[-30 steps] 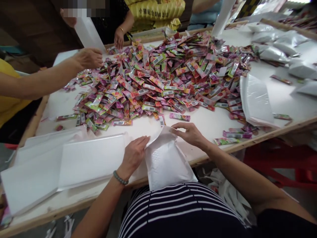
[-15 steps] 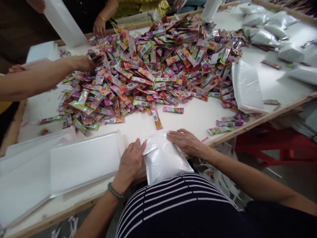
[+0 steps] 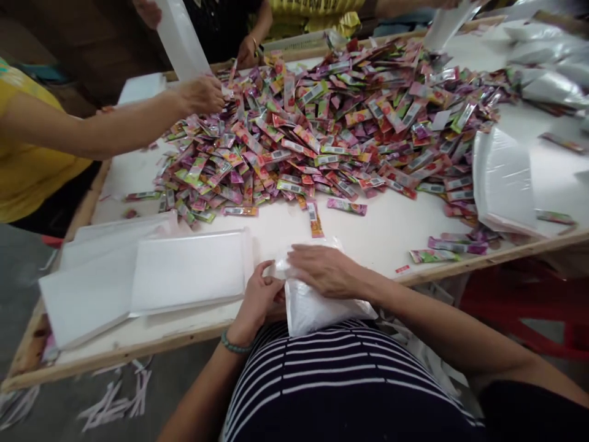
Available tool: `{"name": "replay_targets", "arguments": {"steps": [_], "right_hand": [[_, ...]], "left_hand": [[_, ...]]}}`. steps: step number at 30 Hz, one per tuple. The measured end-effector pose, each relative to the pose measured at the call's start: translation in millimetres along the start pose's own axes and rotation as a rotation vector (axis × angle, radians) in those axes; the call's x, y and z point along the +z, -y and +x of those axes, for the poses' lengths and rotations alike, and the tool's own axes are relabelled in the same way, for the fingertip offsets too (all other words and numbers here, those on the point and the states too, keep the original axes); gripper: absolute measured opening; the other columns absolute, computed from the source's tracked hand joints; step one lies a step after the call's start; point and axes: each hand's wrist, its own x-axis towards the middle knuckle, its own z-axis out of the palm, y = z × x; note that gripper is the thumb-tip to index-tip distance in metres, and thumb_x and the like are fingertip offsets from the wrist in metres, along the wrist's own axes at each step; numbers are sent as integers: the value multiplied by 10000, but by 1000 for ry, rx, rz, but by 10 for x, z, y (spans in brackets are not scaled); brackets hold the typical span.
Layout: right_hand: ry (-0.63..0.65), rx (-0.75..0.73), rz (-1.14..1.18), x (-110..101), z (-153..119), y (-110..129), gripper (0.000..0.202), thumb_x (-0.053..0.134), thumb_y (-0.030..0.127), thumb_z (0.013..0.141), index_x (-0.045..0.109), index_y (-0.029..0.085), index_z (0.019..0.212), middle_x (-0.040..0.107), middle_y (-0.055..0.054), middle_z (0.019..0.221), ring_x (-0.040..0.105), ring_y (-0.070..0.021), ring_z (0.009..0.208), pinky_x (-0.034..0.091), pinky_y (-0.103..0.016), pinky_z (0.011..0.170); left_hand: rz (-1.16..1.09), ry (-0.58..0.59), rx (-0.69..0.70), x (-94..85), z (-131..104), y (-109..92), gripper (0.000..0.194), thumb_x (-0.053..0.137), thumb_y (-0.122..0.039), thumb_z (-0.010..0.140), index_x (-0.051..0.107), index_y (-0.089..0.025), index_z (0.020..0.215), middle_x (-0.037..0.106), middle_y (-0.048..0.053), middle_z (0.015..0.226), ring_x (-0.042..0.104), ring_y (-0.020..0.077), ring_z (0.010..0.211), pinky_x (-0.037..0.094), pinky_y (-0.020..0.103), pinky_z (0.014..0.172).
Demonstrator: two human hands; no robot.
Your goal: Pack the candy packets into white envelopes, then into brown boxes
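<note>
A filled white plastic mailer bag (image 3: 310, 310) lies at the table's front edge against the striped shirt. My left hand (image 3: 260, 294) pinches the bag's upper left corner between thumb and fingers. Across the bag's folded top flap lies my right hand (image 3: 322, 270), flat with its fingers stretched out and slightly blurred. Just beyond the bag, an orange sachet (image 3: 315, 220) and a pink sachet (image 3: 346, 207) rest on the white tabletop (image 3: 285, 236), in front of a large heap of colourful sachets (image 3: 294, 135).
Flat white bags (image 3: 191, 270) are stacked at the left. Another white bag (image 3: 504, 181) stands at the right, with filled bags (image 3: 552, 86) beyond. Co-workers' hands reach in from the left and far side. A red stool (image 3: 515, 307) is below the right edge.
My right hand has slid left across the flap, and my left fingers have closed on the corner. The view has shifted left. A co-worker's hand at the left has risen from the heap towards a bag.
</note>
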Motion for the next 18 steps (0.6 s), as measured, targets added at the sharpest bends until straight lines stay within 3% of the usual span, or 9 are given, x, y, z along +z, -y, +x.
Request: {"name": "replay_targets", "arguments": {"steps": [3, 7, 10, 12, 15, 18], "right_hand": [[149, -53, 30, 197, 121, 76, 448, 455, 453, 975, 662, 100, 1157, 639, -175, 1243, 524, -267, 1261, 370, -461, 1083], [208, -44, 179, 230, 116, -84, 377, 385, 387, 1013, 669, 187, 1158, 631, -92, 1287, 491, -221, 1303, 340, -424, 1108], [67, 177, 195, 109, 185, -214, 370, 342, 333, 1025, 626, 235, 1242, 606, -55, 1331, 505, -191, 1288, 371, -387, 1081], [-3, 378, 47, 0, 274, -288, 433, 467, 378, 977, 531, 188, 1361, 556, -111, 1383, 488, -249, 1302, 386, -421, 1058], [198, 532, -54, -233, 398, -458, 715, 683, 505, 806, 502, 124, 1383, 596, -168, 1316, 583, -304, 1168, 476, -381, 909], [405, 559, 91, -577, 349, -642, 553, 718, 607, 704, 714, 169, 1041, 725, -59, 942, 661, -225, 860, 474, -265, 657]], "left_hand": [[68, -78, 36, -29, 21, 119, 678, 618, -185, 663, 413, -137, 1308, 620, -48, 571, 578, 147, 478, 471, 242, 501], [158, -115, 103, -55, 88, 185, 566, 620, -348, 756, 469, -192, 1278, 655, -17, 650, 624, 177, 556, 477, 277, 569], [338, -141, 212, -34, 131, 90, 589, 633, -455, 742, 514, -170, 1243, 645, -6, 628, 625, 213, 613, 457, 313, 632], [393, -158, 294, -17, 161, 5, 638, 655, -460, 692, 525, -153, 1236, 664, 8, 655, 642, 243, 680, 470, 350, 695], [337, -168, 317, -15, 269, -57, 716, 682, -535, 628, 538, -186, 1237, 710, 33, 751, 686, 282, 802, 514, 402, 784], [224, -58, 317, -51, 431, 12, 740, 669, -652, 605, 554, -255, 1219, 737, 42, 836, 710, 283, 817, 563, 422, 784]]}}
